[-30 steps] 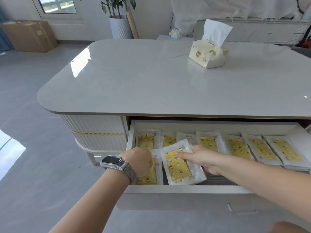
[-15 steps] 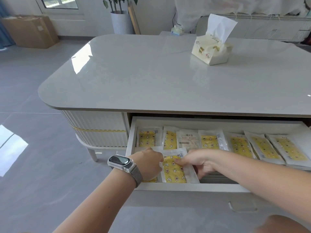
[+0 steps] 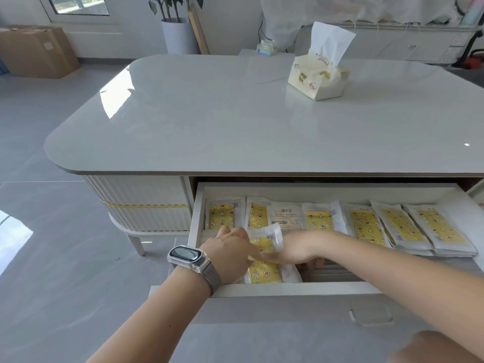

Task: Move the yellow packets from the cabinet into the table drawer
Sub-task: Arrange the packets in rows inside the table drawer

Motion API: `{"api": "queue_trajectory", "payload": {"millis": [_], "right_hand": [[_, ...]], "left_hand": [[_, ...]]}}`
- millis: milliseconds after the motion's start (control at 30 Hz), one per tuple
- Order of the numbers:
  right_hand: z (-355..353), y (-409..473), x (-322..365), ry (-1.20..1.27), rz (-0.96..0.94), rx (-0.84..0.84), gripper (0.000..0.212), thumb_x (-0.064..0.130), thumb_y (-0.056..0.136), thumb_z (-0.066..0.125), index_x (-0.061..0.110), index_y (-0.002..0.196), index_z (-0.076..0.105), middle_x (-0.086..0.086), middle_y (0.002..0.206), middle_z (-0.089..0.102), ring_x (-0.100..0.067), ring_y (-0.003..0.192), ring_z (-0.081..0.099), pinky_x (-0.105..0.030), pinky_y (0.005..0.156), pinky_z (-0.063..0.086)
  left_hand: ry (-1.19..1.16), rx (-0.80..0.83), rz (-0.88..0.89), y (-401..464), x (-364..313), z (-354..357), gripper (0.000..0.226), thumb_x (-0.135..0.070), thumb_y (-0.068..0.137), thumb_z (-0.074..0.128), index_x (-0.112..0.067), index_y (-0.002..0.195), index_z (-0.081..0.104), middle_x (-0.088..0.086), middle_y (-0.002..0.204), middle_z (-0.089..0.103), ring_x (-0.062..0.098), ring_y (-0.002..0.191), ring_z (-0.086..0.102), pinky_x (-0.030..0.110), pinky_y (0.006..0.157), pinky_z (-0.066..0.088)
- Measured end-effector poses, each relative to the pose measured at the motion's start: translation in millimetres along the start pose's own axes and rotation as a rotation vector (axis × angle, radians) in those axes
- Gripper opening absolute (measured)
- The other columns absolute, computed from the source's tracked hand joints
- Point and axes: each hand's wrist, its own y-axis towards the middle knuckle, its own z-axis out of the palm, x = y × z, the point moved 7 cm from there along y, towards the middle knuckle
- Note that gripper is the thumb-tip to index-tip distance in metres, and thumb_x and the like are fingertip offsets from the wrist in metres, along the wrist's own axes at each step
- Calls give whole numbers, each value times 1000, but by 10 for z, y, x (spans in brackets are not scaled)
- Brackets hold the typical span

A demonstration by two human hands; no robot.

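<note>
— Two hands are working at the drawer's (image 3: 288,287) front left corner. What is each one doing?

— The left hand (image 3: 230,254), a watch (image 3: 186,254) on its wrist, is curling over the packets there; whether it is gripping one I cannot tell. The right hand (image 3: 293,248) is reaching in palm down, its fingers pinching a yellow packet (image 3: 265,238) that is tilting up off the stack.

— What is looking risky?

— That packet's lifted edge is probably going to catch or fold if it is pressed flat crooked, and the front pile (image 3: 262,271) could end up leaning over the front wall.

— And the rest?

— More packets (image 3: 366,226) are lying in an overlapping row along the back wall, right to the far corner. A tissue pack (image 3: 318,77) is sitting on the table (image 3: 209,113) above.
</note>
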Motion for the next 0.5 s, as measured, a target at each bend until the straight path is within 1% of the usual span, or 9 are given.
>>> {"api": "queue_trajectory", "payload": {"millis": [67, 100, 133, 167, 200, 267, 367, 433, 500], "right_hand": [[-99, -32, -196, -31, -48, -38, 53, 63, 90, 50, 12, 85, 61, -5, 84, 62, -17, 71, 58, -33, 76, 53], [-148, -38, -293, -81, -59, -77, 44, 56, 86, 63, 14, 99, 63, -4, 98, 64, -17, 83, 59, -35, 82, 55], [-190, -29, -375, -153, -74, -142, 49, 48, 80, 73, 18, 117, 59, -3, 115, 60, -18, 103, 56, -38, 92, 52], [-212, -36, -417, -222, -89, -208, 68, 42, 75, 79, 24, 133, 48, -4, 133, 48, -21, 123, 44, -41, 101, 46], [-210, -13, -435, -267, -104, -272, 86, 39, 73, 80, 27, 145, 35, -4, 147, 33, -24, 137, 28, -46, 109, 38], [-165, -4, -416, -346, -121, -340, 102, 40, 75, 77, 27, 154, 13, -2, 160, 6, -30, 147, 7, -54, 112, 28], [-89, 83, -399, -458, -96, -352, 102, 44, 78, 71, 18, 154, 8, -6, 162, -2, -31, 147, 8, -55, 107, 35], [-107, 110, -369, -526, -90, -374, 94, 44, 82, 66, 15, 153, 11, -9, 163, 0, -31, 146, 15, -50, 100, 44], [-126, 147, -362, -547, -91, -383, 87, 41, 87, 62, 14, 153, 12, -10, 163, 2, -31, 146, 17, -45, 96, 48]], "left_hand": [[-18, 1, 21, 30, -38, -9, 36, -31, 102, 46, -45, 135, 53, -8, 148, 36, 19, 135, 27, 43, 113, 33], [-1, 3, 26, 40, -47, -4, 37, -31, 102, 45, -45, 137, 50, -8, 151, 34, 19, 139, 24, 44, 115, 31], [26, 17, 31, 51, -44, 15, 40, -32, 102, 45, -46, 140, 46, -8, 156, 29, 19, 144, 20, 46, 117, 28], [49, 50, 37, 58, -38, 50, 44, -33, 102, 45, -48, 143, 40, -8, 160, 23, 20, 148, 14, 48, 119, 23], [56, 90, 44, 62, -34, 92, 48, -33, 102, 46, -49, 145, 35, -7, 163, 15, 21, 152, 6, 51, 121, 17], [46, 148, 54, 68, -40, 151, 51, -34, 101, 48, -52, 146, 31, -5, 166, -1, 21, 153, -6, 54, 122, 7], [60, 170, 58, 79, -83, 151, 46, -35, 101, 48, -52, 142, 38, 0, 164, -16, 20, 152, -12, 54, 122, 0], [58, 169, 55, 94, -112, 119, 42, -33, 102, 46, -50, 140, 44, 4, 164, -16, 21, 152, -10, 54, 122, -2], [52, 163, 53, 110, -127, 95, 39, -29, 103, 46, -47, 137, 48, 4, 165, -13, 22, 153, -5, 52, 123, -1]]}}
